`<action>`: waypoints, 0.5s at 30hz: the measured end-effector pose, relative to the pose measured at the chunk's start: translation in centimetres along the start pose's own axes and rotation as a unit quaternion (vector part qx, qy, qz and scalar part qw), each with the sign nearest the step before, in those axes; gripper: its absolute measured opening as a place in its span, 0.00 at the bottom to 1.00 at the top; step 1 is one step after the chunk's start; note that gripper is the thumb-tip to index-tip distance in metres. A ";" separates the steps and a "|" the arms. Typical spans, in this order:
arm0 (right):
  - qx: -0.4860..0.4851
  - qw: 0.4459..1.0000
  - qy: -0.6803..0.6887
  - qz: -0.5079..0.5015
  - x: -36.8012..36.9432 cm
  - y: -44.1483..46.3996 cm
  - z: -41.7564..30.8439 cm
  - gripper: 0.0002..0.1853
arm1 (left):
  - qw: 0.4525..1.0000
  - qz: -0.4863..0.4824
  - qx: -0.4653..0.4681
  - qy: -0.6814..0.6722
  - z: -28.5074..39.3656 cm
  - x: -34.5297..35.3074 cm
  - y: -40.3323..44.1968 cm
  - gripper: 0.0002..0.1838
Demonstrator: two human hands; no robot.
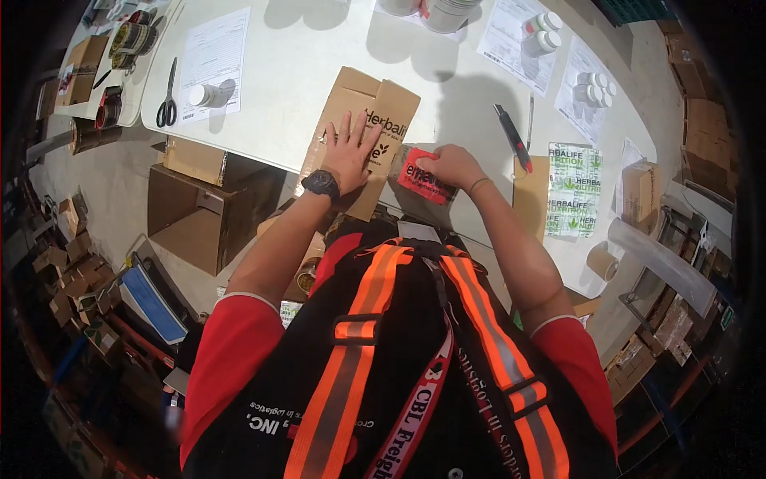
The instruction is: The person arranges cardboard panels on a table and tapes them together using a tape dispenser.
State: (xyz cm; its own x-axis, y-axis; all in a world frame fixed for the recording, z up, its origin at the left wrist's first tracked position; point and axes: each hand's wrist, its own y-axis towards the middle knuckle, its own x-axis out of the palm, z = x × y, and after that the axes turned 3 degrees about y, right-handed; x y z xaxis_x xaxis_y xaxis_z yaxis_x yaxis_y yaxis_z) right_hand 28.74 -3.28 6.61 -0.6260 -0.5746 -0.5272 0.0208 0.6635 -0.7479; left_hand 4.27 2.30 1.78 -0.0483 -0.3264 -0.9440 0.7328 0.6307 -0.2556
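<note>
A flattened brown cardboard box [345,92] with black Herbalife print lies at the near edge of the white table. My left hand [349,156], with a black watch on its wrist, rests flat on this box, fingers spread. Beside the box's right edge, my right hand [456,169] is closed around a red tape dispenser [423,177] with black lettering. Part of the dispenser is hidden under my fingers. To the right of that hand lies a black and red box cutter [513,137], blade end pointing away from me.
Black scissors [167,105] and a paper sheet [219,56] with a white bottle [206,96] lie left. White bottles [542,33] stand on papers at back right. A green-printed Herbalife sheet [574,190] and a tape roll [602,262] lie right. An open carton [191,227] sits below left.
</note>
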 end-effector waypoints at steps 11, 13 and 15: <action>-0.016 0.977 -0.210 0.042 -0.8 -1.8 -6.8 0.18 | 0.994 0.102 0.024 -0.018 2.2 2.7 -1.1 0.33; -0.021 0.969 -0.245 0.036 -0.9 -1.7 -6.7 0.16 | 0.993 0.110 0.009 -0.033 2.6 2.9 -0.8 0.34; -0.011 0.970 -0.241 0.012 -0.6 -1.6 -6.0 0.16 | 0.989 0.137 0.036 -0.033 3.2 3.1 -1.3 0.33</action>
State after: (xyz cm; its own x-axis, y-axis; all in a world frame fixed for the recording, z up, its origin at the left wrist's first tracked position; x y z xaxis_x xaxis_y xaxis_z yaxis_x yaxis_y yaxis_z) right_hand 24.42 -1.15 10.51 -0.1890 -0.7121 -0.6761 0.0112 0.6869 -0.7266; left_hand 5.34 -1.83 -0.19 0.2013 -0.1978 -0.9594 0.7588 0.6509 0.0250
